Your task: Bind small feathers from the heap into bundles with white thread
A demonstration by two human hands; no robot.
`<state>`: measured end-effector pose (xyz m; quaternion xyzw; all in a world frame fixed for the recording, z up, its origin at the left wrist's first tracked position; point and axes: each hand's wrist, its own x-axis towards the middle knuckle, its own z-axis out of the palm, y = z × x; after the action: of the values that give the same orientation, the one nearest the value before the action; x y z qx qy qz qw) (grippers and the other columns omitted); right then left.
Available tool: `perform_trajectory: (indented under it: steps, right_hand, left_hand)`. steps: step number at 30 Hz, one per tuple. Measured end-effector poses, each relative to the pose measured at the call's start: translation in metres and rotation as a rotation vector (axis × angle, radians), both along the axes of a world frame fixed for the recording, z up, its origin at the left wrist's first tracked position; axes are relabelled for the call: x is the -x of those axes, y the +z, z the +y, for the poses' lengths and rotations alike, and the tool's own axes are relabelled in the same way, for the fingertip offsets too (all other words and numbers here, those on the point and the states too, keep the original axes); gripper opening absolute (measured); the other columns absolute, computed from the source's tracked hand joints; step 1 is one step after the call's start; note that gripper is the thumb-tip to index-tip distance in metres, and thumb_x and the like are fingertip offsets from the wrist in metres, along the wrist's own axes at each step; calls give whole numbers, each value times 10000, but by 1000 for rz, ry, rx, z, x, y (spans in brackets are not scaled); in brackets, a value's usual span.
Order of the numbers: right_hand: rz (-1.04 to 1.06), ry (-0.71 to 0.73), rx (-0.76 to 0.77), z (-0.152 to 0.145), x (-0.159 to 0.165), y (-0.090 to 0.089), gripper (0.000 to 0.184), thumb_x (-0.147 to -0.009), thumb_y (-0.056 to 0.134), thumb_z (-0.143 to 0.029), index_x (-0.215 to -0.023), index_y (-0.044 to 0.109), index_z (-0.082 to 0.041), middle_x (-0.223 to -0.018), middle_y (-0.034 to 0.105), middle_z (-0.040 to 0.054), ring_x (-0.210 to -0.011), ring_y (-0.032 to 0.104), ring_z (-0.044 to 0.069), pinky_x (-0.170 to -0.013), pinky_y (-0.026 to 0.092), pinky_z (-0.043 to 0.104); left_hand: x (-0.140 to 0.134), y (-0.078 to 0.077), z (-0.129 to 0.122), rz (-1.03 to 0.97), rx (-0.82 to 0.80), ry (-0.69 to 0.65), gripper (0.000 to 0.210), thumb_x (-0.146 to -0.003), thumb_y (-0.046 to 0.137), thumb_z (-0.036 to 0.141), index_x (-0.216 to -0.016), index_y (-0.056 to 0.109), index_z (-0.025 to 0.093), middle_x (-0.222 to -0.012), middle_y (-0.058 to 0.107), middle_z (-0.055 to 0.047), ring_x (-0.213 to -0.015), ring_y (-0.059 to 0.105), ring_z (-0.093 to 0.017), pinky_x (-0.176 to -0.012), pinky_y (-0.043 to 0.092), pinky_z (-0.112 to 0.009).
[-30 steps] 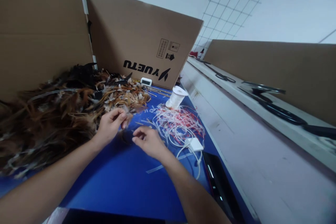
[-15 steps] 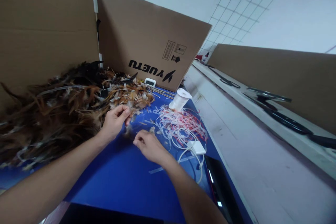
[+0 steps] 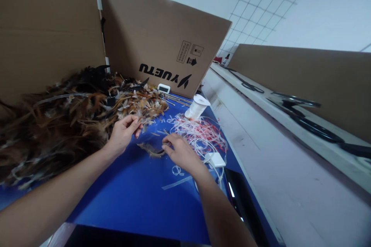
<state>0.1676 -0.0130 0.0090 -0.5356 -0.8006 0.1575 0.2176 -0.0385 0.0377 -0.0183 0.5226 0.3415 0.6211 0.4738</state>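
Observation:
A slim brown-grey feather (image 3: 152,150) curves out to the left from the pinched fingers of my right hand (image 3: 182,154), low over the blue table. My left hand (image 3: 125,129) is closed in a pinch beside the front edge of the feather pile (image 3: 84,112). Pale fluff shows at its fingertips, but whether that is held or lies behind cannot be made out. The pile mixes brown, orange, black and whitish feathers.
Right of my hands lies a tangle of white and red strips (image 3: 203,135), with a white spool (image 3: 197,107) behind. Close by are a white adapter (image 3: 215,159) and a black glossy device (image 3: 240,200). Cardboard panels (image 3: 162,31) stand behind; a small display (image 3: 164,88) leans there.
My right hand has moved right, away from my left hand, and the feather now shows stretched out between them. My left hand has stayed almost in place, still pinched.

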Motion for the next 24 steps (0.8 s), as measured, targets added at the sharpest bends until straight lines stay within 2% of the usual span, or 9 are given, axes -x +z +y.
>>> perform_trajectory:
  steps: [3,7,10,15,18,24]
  right_hand:
    - [-42,35,-118,-5,21,-8,148,-859,632,-230,-991,653,-166,-1028,651,81,-1035,561,222,-951,423,372]
    - [-278,102,-196,-6,41,-26,170,-858,647,-262,-989,644,-153,-1024,637,101,-999,563,251,-920,442,415]
    - [-415,77,-239,-2,47,-36,105,-905,558,-205,-942,639,-149,-979,635,97,-966,570,251,-871,460,395]
    - [-496,57,-256,2,51,-42,152,-905,476,-124,-920,627,-120,-943,644,123,-912,584,260,-846,463,394]
    - [-378,71,-217,1,47,-38,131,-876,485,-95,-880,615,-110,-915,649,130,-880,590,241,-830,460,364]
    - [267,39,-22,2,27,-21,102,-810,524,-94,-812,567,-186,-708,598,-22,-629,548,112,-618,430,224]
  left_hand:
    - [1,-2,0,26,-11,-8,225,-820,657,343,-722,588,153,-661,588,15,-453,477,-58,-462,378,-202]
    - [2,-4,-1,59,-35,-15,207,-832,642,324,-726,590,154,-658,581,16,-459,475,-60,-466,375,-203]
    - [2,-5,-2,79,-32,-24,211,-841,627,319,-716,585,155,-644,575,19,-456,472,-60,-466,365,-203]
    - [1,-6,-1,106,-38,-22,203,-845,620,308,-715,578,159,-633,572,23,-459,474,-64,-477,371,-210]
    - [3,-8,0,165,-69,-3,217,-865,594,314,-710,570,163,-594,554,31,-459,468,-69,-487,370,-213]
    - [6,-5,-2,323,-160,28,224,-893,541,316,-724,573,173,-538,521,39,-480,468,-88,-529,380,-226]
